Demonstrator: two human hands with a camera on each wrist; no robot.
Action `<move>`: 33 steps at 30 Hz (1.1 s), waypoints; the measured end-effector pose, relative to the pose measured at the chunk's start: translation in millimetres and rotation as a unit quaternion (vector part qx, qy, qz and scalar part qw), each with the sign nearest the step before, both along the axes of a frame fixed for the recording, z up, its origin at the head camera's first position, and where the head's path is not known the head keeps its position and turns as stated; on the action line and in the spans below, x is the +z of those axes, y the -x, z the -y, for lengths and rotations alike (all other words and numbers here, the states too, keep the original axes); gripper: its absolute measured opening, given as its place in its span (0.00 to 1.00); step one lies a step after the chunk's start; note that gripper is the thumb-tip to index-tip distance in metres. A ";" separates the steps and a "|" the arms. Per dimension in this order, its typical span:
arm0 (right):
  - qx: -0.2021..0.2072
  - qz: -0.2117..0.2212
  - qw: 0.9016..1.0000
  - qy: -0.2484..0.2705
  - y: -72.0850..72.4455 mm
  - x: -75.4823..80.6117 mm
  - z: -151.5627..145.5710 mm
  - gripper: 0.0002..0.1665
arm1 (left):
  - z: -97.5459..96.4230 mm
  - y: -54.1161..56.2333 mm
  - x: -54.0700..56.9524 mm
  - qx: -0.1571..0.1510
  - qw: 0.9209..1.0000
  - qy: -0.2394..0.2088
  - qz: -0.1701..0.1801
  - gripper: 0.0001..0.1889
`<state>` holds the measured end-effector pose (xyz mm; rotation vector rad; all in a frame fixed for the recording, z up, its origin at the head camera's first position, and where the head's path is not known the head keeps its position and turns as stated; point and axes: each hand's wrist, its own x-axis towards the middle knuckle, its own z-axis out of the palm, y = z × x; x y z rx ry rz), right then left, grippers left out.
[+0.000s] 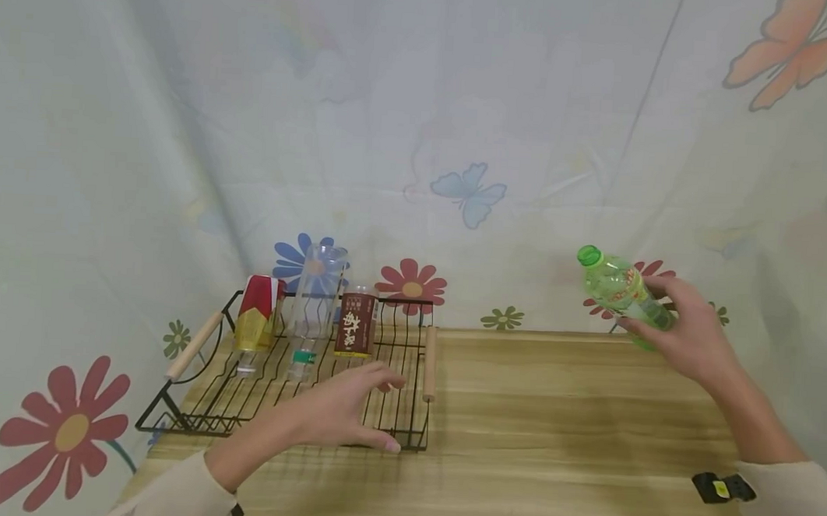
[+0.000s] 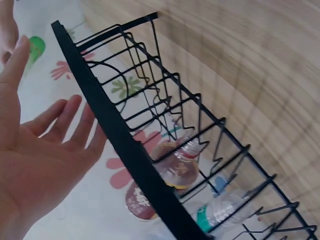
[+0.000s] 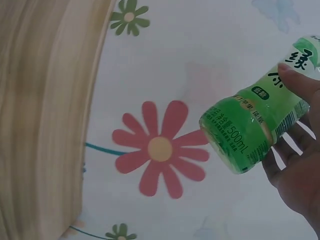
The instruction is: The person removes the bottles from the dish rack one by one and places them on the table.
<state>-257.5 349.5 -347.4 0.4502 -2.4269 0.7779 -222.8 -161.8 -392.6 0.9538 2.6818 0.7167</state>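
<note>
My right hand [image 1: 690, 327] grips a green drink bottle [image 1: 622, 288] around its lower half, thumb on one side and fingers on the other. The bottle is tilted, its mouth end up and to the left, and its base shows in the right wrist view beside the printed label [image 3: 260, 100]. My left hand [image 1: 335, 410], fingers loosely bent and holding nothing, is over the front right part of a black wire rack [image 1: 250, 421]. In the rack are a red-and-yellow bottle [image 1: 258, 312], a clear bottle [image 1: 316, 292] and a brown-labelled bottle [image 1: 356, 321], necks pointing toward me.
Wooden handles [image 1: 430, 364] sit on both sides of the rack. It stands on the left of a wood-grain table [image 1: 516, 435]. Behind the table hangs a pale curtain [image 1: 534, 101] printed with flowers and butterflies.
</note>
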 end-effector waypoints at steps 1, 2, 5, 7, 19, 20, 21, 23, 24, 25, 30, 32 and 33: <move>-0.005 0.004 1.000 0.006 0.6 -2.7 -3.0 0.38 | 1.6 -0.2 -1.1 -0.002 1.000 -0.005 -0.002 0.50; -0.009 0.012 1.000 0.014 1.2 -5.5 -6.1 0.38 | 3.2 -0.4 -2.3 -0.003 1.000 -0.012 0.000 0.49; -0.027 0.039 0.998 0.033 2.3 -12.3 -14.6 0.40 | 7.5 -1.2 -4.8 -0.005 1.000 -0.029 0.008 0.48; -0.041 0.056 0.997 0.043 2.8 -15.8 -19.9 0.40 | 9.9 -1.6 -5.5 0.000 0.999 -0.035 0.010 0.48; -0.084 0.102 0.988 0.084 6.5 -36.5 -42.8 0.43 | 26.4 21.0 1.6 0.108 0.990 -0.062 -0.071 0.51; -0.086 0.108 0.986 0.089 6.7 -38.0 -44.5 0.43 | 27.2 23.9 1.6 0.123 0.988 -0.064 -0.075 0.51; -0.086 0.113 0.985 0.094 7.0 -39.5 -46.4 0.44 | 28.1 26.5 1.6 0.136 0.985 -0.068 -0.078 0.53; -0.086 0.124 0.983 0.101 7.9 -42.4 -49.8 0.44 | 30.1 32.7 -0.3 0.160 0.981 -0.073 -0.086 0.55; -0.088 0.127 0.983 0.100 8.5 -44.0 -51.7 0.44 | 31.2 35.8 -1.6 0.171 0.978 -0.071 -0.093 0.57; -0.090 0.130 0.982 0.100 9.2 -45.7 -53.6 0.44 | 32.4 38.8 -3.0 0.182 0.976 -0.069 -0.099 0.58; -0.105 0.136 0.980 0.100 13.7 -56.1 -64.2 0.43 | 34.1 51.7 -7.6 0.234 0.963 -0.071 -0.115 0.61; -0.110 0.138 0.979 0.103 15.4 -60.4 -68.4 0.42 | 32.9 55.5 -8.6 0.249 0.959 -0.080 -0.110 0.61; -0.112 0.139 0.978 0.103 16.1 -62.7 -70.6 0.42 | 32.1 57.2 -9.1 0.254 0.958 -0.084 -0.106 0.62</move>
